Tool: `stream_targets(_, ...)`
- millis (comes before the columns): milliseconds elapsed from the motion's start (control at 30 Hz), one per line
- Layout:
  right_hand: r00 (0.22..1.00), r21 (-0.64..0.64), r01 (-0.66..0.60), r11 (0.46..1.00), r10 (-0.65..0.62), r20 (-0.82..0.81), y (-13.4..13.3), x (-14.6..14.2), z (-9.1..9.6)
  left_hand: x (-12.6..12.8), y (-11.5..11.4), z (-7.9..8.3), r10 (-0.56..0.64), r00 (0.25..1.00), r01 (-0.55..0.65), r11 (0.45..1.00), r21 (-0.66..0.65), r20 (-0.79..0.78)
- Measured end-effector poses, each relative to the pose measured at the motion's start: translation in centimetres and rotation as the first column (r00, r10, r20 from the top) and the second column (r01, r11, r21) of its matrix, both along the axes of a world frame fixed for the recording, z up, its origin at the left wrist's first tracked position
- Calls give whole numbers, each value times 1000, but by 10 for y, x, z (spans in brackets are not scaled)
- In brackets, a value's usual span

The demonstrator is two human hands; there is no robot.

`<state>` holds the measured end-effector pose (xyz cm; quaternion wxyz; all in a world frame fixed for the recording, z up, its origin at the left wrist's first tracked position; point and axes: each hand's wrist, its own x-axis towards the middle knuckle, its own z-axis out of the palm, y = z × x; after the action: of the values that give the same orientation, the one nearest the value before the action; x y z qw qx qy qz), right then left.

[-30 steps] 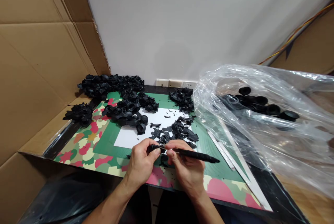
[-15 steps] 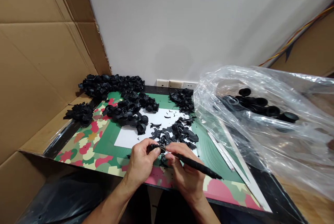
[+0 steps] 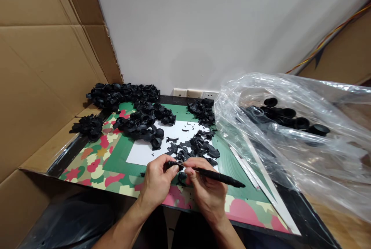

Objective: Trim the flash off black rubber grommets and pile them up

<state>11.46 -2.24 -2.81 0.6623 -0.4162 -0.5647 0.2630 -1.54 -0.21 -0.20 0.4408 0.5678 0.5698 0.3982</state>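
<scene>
Between the thumb and fingers of my left hand (image 3: 158, 179) is a small black rubber part (image 3: 172, 164), mostly covered by the fingertips. My right hand (image 3: 207, 189) grips a slim tool with a black-wrapped handle (image 3: 220, 176), held like a pen. Its thin metal tip reaches the part in my left hand. Below and beyond the fingers, torn black rubber scraps (image 3: 199, 146) lie over a white sheet (image 3: 139, 152). Several ribbed black rubber pieces (image 3: 145, 127) are heaped at the sheet's left side.
A clear plastic bag (image 3: 249, 86) on the right holds several black rubber pieces (image 3: 301, 123). More black heaps stand at the back left (image 3: 124, 93), left edge (image 3: 87, 126) and back (image 3: 201, 110). Cardboard (image 3: 49, 63) walls the left; sockets (image 3: 194, 93) sit behind.
The tool's handle end has swung slightly upward, so it lies flatter. Both hands stay in nearly the same place, with the tip still at the rubber part.
</scene>
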Motion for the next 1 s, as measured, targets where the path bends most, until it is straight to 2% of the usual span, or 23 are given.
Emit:
stream_targets(67,1000,-3,13,1000,-13,2,0,-2,0,1,-1,0,6,1000,-6,1000,19,-17)
stream_targets(133,996,61,55,997,-59,69,2,-2,1,2,-4,0,8,999,-7,1000,25,-39)
stream_targets(267,951,215,231,949,-267,155,11,10,8,3,-7,-1,-5,1000,5,1000,-18,5)
stream_targets(333,929,160,322,933,-345,137,15,20,12,1,-5,-2,7,998,-3,998,-59,68)
stream_targets(367,930,77,337,938,-345,130,17,25,13,-1,-4,-3,18,995,-11,997,-78,98)
stream_targets(400,940,-33,326,945,-320,114,18,30,14,-3,-2,-3,29,992,-18,996,-91,121)
stream_targets(467,974,-244,224,944,-224,27,19,35,15,-6,2,-4,49,988,-35,995,-97,145)
stream_targets(533,990,-354,70,933,-110,-93,18,35,16,-9,5,-3,65,986,-54,995,-79,156)
stream_targets(633,982,-398,-135,907,68,-179,16,27,18,-12,7,-1,76,983,-75,997,-10,165)
stream_targets(733,953,-426,-266,865,170,-249,16,13,18,-13,8,2,67,984,-74,996,39,167)
stream_targets(800,946,-446,-286,848,176,-272,18,5,18,-13,8,4,57,982,-66,997,47,180)
stream_targets(933,967,-477,-237,846,157,-203,22,-7,20,-14,7,8,50,984,-66,994,91,170)
stream_targets(1000,961,-480,-264,836,188,-201,24,-10,20,-14,7,9,52,986,-72,990,118,158)
